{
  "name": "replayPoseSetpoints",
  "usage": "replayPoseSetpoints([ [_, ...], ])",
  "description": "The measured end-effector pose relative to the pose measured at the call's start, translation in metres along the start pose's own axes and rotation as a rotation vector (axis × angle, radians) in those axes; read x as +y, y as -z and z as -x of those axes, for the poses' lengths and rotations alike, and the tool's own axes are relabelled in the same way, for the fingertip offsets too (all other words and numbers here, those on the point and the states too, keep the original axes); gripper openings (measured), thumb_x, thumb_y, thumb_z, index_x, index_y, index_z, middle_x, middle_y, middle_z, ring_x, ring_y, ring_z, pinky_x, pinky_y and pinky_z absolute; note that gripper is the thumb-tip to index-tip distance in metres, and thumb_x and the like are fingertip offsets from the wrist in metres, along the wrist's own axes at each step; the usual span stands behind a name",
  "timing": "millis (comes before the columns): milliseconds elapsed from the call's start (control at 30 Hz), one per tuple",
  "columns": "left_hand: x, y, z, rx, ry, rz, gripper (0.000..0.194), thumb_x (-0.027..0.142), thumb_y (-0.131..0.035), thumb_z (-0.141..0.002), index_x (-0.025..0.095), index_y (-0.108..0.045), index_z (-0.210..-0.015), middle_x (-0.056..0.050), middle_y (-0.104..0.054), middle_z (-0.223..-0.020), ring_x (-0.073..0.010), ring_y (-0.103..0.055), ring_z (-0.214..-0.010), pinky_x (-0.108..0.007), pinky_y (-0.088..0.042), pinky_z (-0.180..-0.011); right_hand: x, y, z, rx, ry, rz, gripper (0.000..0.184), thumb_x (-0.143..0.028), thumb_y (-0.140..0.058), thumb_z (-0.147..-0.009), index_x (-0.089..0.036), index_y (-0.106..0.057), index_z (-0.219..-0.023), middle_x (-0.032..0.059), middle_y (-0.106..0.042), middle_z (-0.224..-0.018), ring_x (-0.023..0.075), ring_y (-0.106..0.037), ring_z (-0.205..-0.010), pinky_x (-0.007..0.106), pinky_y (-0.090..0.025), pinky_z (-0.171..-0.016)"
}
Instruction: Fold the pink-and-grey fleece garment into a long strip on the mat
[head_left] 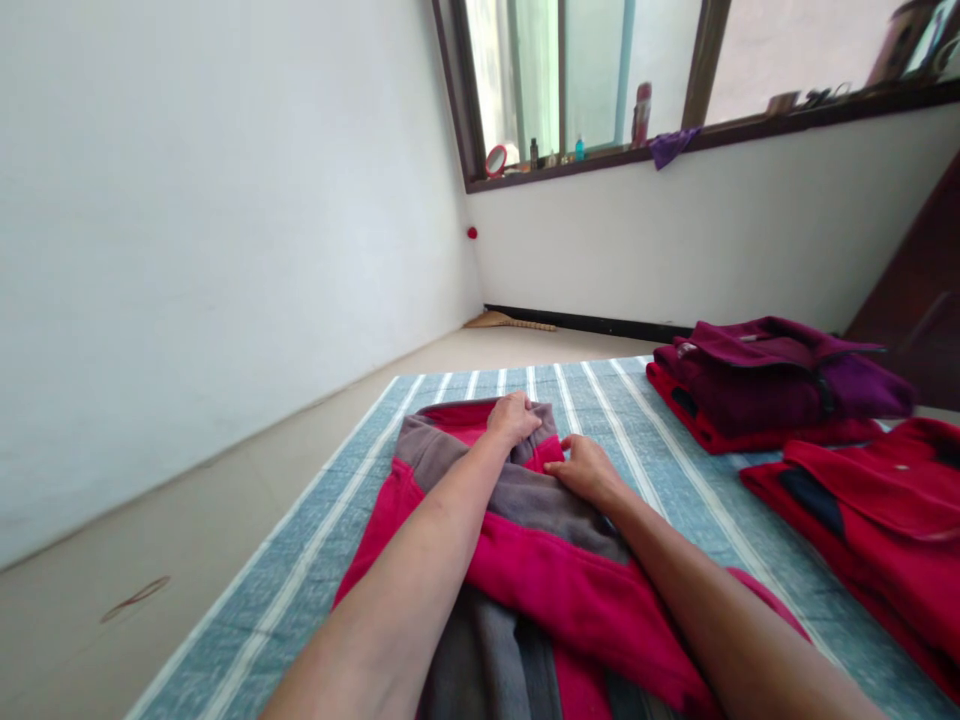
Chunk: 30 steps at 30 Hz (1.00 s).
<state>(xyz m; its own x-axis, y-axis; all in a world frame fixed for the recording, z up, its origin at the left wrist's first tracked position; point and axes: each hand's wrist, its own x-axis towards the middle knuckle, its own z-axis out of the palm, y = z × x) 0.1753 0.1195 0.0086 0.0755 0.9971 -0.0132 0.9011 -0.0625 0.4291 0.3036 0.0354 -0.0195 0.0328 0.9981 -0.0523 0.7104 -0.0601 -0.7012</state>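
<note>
A pink and grey jacket (pixel 540 550) lies on a blue-and-white striped cloth, its collar end (pixel 435 425) pointing away from me. One sleeve crosses the body of the garment on a slant. My left hand (pixel 514 418) is closed on the grey collar at its right side, fingers curled over the fabric. Just right of it, my right hand (pixel 585 468) pinches the pink and grey fabric near the shoulder. My forearms cover parts of the jacket, and its lower end runs out of view at the bottom.
Folded maroon and red clothes (pixel 772 380) are stacked at the right, with a folded red garment (pixel 892 500) nearer me. The striped cloth (pixel 300 560) ends at the left above a pale floor. A broom (pixel 517 322) lies by the far wall, below a windowsill with small items.
</note>
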Motion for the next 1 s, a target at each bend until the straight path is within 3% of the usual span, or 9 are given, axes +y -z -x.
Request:
replayPoseSetpoints([
  [100,0.001,-0.003,0.004,0.041,-0.016,-0.059,0.024,0.033,-0.061,-0.089,0.015,-0.062,-0.105,-0.006,-0.064,-0.105,-0.02,-0.062,-0.096,-0.041,-0.052,-0.084,-0.008,0.0,0.01,0.069,0.11,0.132,0.031,-0.027,-0.059,-0.081,-0.015,-0.058,-0.109,0.0155,-0.065,-0.105,0.0308,-0.06,-0.1,0.037,-0.043,-0.077],
  [233,-0.001,-0.006,0.004,0.055,-0.022,-0.094,0.023,0.035,-0.061,-0.089,0.015,-0.063,-0.1,-0.005,-0.065,-0.099,-0.0193,-0.063,-0.093,-0.04,-0.052,-0.083,-0.015,-0.005,0.013,0.058,0.357,0.225,0.032,-0.017,-0.044,-0.09,-0.021,-0.052,-0.12,0.0103,-0.055,-0.127,0.0237,-0.048,-0.119,0.035,-0.034,-0.097],
  [300,-0.003,-0.005,0.002,0.055,-0.03,-0.099,0.024,0.036,-0.062,-0.089,0.014,-0.063,-0.098,-0.005,-0.066,-0.097,-0.0188,-0.063,-0.091,-0.039,-0.052,-0.082,-0.013,-0.008,0.01,0.035,0.413,0.253,0.033,-0.02,-0.042,-0.091,-0.019,-0.049,-0.123,0.0102,-0.051,-0.132,0.022,-0.044,-0.123,0.034,-0.033,-0.1],
  [433,-0.011,0.003,-0.003,0.06,-0.082,-0.085,0.024,0.037,-0.059,-0.09,0.014,-0.064,-0.094,-0.004,-0.066,-0.095,-0.0184,-0.063,-0.09,-0.04,-0.052,-0.083,-0.005,-0.012,0.004,-0.002,0.425,0.299,0.032,-0.029,-0.038,-0.094,-0.017,-0.05,-0.121,0.013,-0.049,-0.133,0.0243,-0.043,-0.125,0.039,-0.035,-0.1],
  [533,-0.019,0.006,-0.003,0.055,-0.137,-0.067,0.024,0.035,-0.058,-0.091,0.014,-0.063,-0.102,-0.005,-0.065,-0.1,-0.0184,-0.063,-0.091,-0.04,-0.052,-0.083,-0.003,-0.014,0.004,-0.014,0.419,0.311,0.039,-0.031,-0.035,-0.095,-0.018,-0.045,-0.13,0.0124,-0.04,-0.144,0.0249,-0.033,-0.135,0.042,-0.03,-0.105],
  [700,-0.027,-0.001,-0.003,0.04,-0.196,-0.05,0.025,0.034,-0.057,-0.092,0.017,-0.061,-0.109,-0.007,-0.063,-0.11,-0.0195,-0.062,-0.097,-0.041,-0.051,-0.086,-0.004,-0.017,-0.001,-0.04,0.396,0.307,0.055,-0.037,-0.034,-0.096,-0.013,-0.028,-0.146,0.0146,-0.021,-0.156,0.0263,-0.017,-0.143,0.045,-0.02,-0.112],
  [833,-0.027,-0.005,-0.004,0.042,-0.197,-0.049,0.026,0.035,-0.057,-0.092,0.016,-0.061,-0.109,-0.007,-0.063,-0.112,-0.0199,-0.062,-0.098,-0.042,-0.052,-0.086,-0.004,-0.017,-0.009,-0.096,0.376,0.297,0.062,-0.049,-0.032,-0.097,-0.014,-0.026,-0.147,0.0148,-0.019,-0.156,0.026,-0.015,-0.144,0.045,-0.018,-0.112],
  [1000,-0.021,0.016,0.007,0.052,-0.227,-0.077,0.019,0.029,-0.059,-0.09,0.015,-0.066,-0.099,-0.005,-0.068,-0.098,-0.0188,-0.064,-0.09,-0.037,-0.051,-0.083,0.0,-0.018,-0.012,-0.115,0.371,0.288,0.066,-0.054,-0.03,-0.097,-0.012,-0.027,-0.148,0.0153,-0.019,-0.156,0.0272,-0.015,-0.144,0.045,-0.017,-0.112],
])
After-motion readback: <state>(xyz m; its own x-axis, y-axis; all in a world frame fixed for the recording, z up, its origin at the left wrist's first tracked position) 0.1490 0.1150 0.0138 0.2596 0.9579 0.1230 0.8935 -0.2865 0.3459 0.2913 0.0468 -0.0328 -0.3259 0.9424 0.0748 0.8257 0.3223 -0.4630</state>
